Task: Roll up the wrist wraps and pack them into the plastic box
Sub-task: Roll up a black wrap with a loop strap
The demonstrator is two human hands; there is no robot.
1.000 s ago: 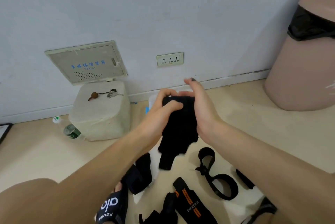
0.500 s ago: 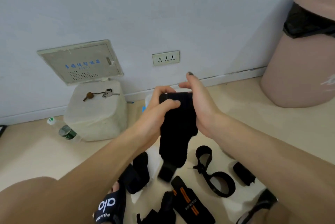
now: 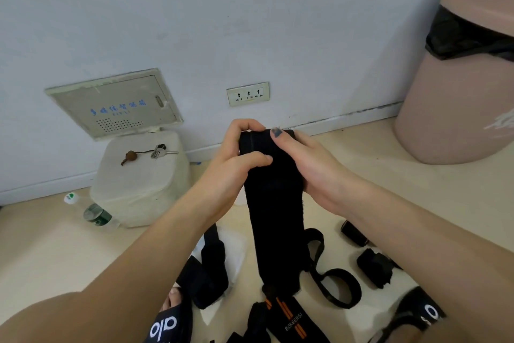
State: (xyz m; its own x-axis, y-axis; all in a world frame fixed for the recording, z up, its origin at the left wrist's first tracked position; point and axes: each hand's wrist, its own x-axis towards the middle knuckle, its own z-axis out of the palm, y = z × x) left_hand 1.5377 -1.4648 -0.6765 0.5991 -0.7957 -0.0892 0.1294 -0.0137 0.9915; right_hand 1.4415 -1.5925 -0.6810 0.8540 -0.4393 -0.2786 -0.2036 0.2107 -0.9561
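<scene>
- Whereas half a second ago the black wrap [image 3: 274, 203] hung short and bunched between the hands, it now hangs long and flat, its lower end reaching down to the orange-striped wrap [image 3: 289, 315] on the floor [image 3: 417, 176].
- The left hand [image 3: 233, 164] is closed on the top end of the wrap, thumb pressed across the front and fingers curled over the upper edge.
- The right hand [image 3: 306, 164] grips the same end from the other side, thumb laid over the top and the fingers hidden behind the cloth.
- I judge that the strip has been straightened out so that rolling can begin from the top; no roll shows yet.
- Other wraps lie loose near the bottom edge of the floor: a looped strap [image 3: 333, 284] just right of the hanging strip, a folded black one [image 3: 207, 273] to its left, and two small dark bundles [image 3: 375, 267] further right that may already be rolled, though I cannot tell.
- The plastic box is hard to make out: a pale shape [image 3: 239, 245] shows behind the arms and the wrap, mostly covered, and I cannot say whether that is it.
- The sandalled feet [image 3: 167, 326] are cut off by the bottom edge.
</scene>
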